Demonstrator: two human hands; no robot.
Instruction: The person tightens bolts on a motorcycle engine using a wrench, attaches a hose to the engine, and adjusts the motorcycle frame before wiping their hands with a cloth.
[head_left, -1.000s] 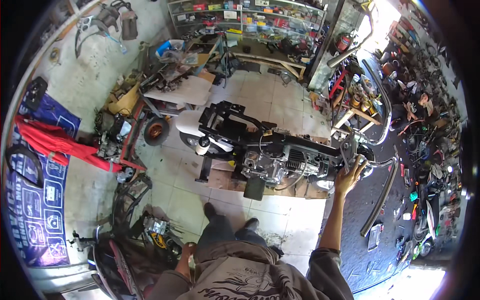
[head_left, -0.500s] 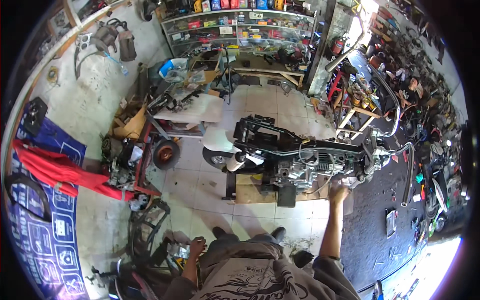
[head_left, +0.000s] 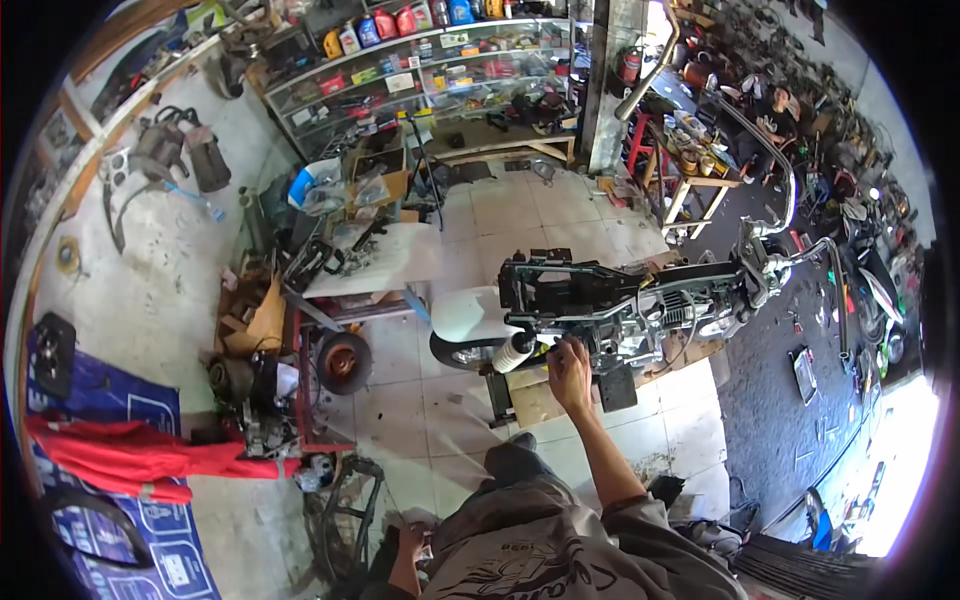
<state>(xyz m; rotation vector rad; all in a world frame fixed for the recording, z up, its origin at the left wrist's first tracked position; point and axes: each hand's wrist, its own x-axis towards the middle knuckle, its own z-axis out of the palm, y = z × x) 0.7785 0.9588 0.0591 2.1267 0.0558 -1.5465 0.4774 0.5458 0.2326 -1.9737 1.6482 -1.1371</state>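
A stripped motorcycle stands in front of me, its dark frame (head_left: 600, 283) running from left to right. My right hand (head_left: 570, 375) is at its near side, between the white-sprung shock absorber (head_left: 514, 352) and the engine (head_left: 665, 315). Those fingers are bent and closed against the machine; what they hold, if anything, is hidden. Behind the shock absorber are a white rear fender (head_left: 466, 316) and the rear wheel (head_left: 455, 352). Low at my left side hangs my left hand (head_left: 414, 541), near my clothing and a bare metal frame (head_left: 350, 515); its fingers are too unclear to read.
A loose wheel (head_left: 343, 362) leans by a red stand at left. Beyond it is a white-topped table (head_left: 385, 262) with parts on it. Glass shelves (head_left: 420, 75) line the back. A person (head_left: 778, 118) sits far right, past a wooden bench (head_left: 690, 180). Tools lie on dark flooring.
My right hand has moved left along the motorcycle, from near the front end to beside the shock absorber. My left hand has dropped lower. The whole view has shifted as I turned and stepped.
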